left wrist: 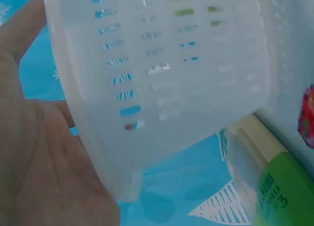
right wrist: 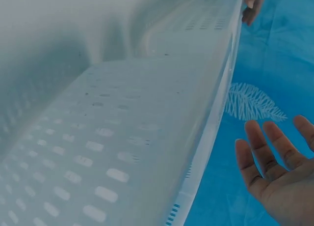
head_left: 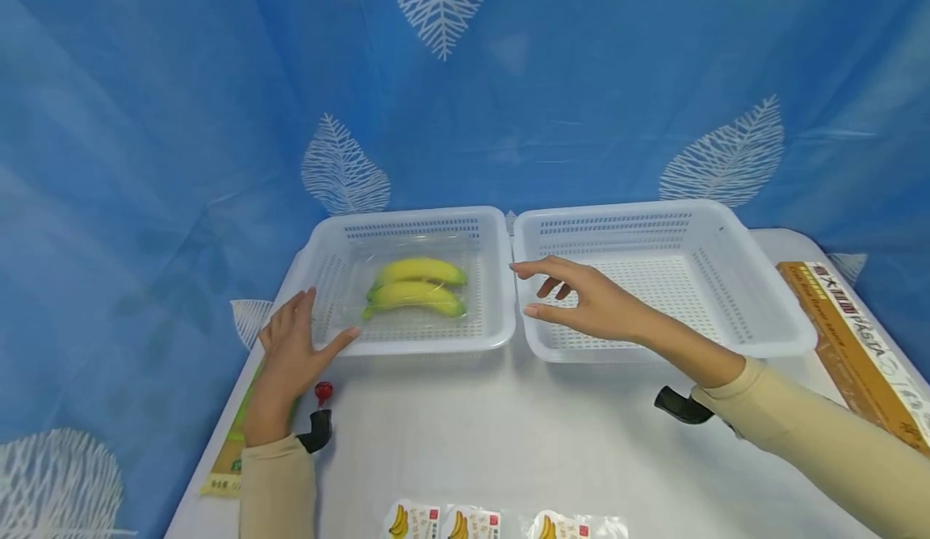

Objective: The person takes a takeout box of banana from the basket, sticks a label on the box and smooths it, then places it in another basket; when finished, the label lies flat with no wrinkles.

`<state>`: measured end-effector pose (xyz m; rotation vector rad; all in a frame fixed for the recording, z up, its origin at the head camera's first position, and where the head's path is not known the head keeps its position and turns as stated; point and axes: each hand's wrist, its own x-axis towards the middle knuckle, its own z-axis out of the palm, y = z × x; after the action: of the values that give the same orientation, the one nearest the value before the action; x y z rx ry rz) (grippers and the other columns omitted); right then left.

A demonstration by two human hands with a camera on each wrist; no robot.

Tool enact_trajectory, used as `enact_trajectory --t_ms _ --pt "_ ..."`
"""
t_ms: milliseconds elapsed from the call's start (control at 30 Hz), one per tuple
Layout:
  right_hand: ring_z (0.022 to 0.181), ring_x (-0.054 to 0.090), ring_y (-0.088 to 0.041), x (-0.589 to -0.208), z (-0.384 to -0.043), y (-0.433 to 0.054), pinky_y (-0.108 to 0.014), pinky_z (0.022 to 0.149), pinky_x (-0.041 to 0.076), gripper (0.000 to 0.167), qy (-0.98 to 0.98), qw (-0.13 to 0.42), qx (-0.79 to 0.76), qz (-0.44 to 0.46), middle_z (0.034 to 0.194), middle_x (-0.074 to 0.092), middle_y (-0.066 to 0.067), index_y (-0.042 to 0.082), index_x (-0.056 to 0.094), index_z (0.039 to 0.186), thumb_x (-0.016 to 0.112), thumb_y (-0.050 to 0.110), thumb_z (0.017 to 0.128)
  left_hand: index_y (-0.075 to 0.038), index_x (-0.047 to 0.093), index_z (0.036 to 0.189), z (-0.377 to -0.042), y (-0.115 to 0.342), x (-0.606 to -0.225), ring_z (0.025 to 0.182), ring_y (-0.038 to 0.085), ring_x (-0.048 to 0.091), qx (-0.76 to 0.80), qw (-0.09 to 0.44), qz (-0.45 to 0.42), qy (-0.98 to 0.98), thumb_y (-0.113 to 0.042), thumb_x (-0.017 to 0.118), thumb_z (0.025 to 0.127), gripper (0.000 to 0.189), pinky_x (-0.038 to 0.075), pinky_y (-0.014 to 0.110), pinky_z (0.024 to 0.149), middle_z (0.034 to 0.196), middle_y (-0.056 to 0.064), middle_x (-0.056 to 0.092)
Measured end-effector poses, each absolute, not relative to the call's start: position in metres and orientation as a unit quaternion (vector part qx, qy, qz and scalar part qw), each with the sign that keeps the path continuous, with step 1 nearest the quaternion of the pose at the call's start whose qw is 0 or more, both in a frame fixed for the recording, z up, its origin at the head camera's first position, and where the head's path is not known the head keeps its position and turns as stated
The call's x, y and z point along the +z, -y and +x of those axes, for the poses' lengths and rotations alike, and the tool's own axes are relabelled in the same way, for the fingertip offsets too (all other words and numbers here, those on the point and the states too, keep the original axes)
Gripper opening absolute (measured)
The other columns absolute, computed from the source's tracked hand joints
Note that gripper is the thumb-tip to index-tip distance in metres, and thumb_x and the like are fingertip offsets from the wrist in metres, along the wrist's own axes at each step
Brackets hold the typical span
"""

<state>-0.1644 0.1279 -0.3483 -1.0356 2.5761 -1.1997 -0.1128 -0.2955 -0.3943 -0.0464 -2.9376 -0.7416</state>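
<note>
My left hand (head_left: 291, 353) is at the front left corner of a white perforated plastic basket (head_left: 414, 348), thumb and fingers spread apart. In the left wrist view, the palm lies close along the basket's end wall (left wrist: 162, 88). Inside that basket, two yellow bananas (head_left: 420, 271) with green tips lie in clear plastic packaging (head_left: 407, 242). My right hand (head_left: 588, 301) hovers over the left side of a second white basket (head_left: 770, 348), which has nothing visible in it. Its fingers are loosely bent and parted, with nothing between them, as the right wrist view also shows.
A brown and white pasta package (head_left: 857, 345) lies right of the second basket. Near my left forearm are a green and yellow package (head_left: 227, 462) and a small red round thing (head_left: 324, 391). Several banana-printed labels (head_left: 472, 524) line the table's near edge. Blue patterned cloth (head_left: 552, 103) hangs behind.
</note>
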Motion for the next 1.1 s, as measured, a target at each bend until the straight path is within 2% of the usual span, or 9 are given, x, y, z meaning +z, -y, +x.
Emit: enact_trajectory --t_ms 367,900,1100 --pt "0.106 0.062 -0.017 -0.355 -0.192 -0.116 -0.042 0.093 0.050 0.051 -0.845 0.117 -0.431 -0.295 0.137 0.055 -0.009 0.023 0.049 0.144 0.064 0.029 0.096 -0.002 0.015 0.156 -0.115 0.299 -0.397 0.144 0.048 0.008 -0.283 0.013 0.021 0.959 -0.053 0.075 0.079 0.110 0.004 0.067 0.110 0.160 0.024 0.009" --pt "0.110 0.060 -0.021 -0.342 -0.220 -0.083 -0.047 0.097 0.048 0.052 -0.844 0.136 -0.416 -0.310 0.139 0.051 -0.009 0.022 0.047 0.145 0.063 0.032 0.096 -0.003 0.009 0.156 -0.114 0.305 -0.389 0.141 0.046 0.010 -0.286 -0.001 0.043 0.957 -0.057 0.074 0.078 0.116 0.008 0.067 0.107 0.158 0.025 0.010" --pt "0.113 0.058 -0.025 -0.339 -0.232 -0.070 -0.045 0.095 0.050 0.054 -0.844 0.137 -0.397 -0.333 0.141 0.049 -0.011 0.018 0.046 0.146 0.064 0.029 0.096 -0.003 0.009 0.156 -0.116 0.306 -0.392 0.141 0.046 0.012 -0.290 -0.003 0.039 0.956 -0.056 0.075 0.078 0.115 0.009 0.068 0.107 0.159 0.025 0.011"
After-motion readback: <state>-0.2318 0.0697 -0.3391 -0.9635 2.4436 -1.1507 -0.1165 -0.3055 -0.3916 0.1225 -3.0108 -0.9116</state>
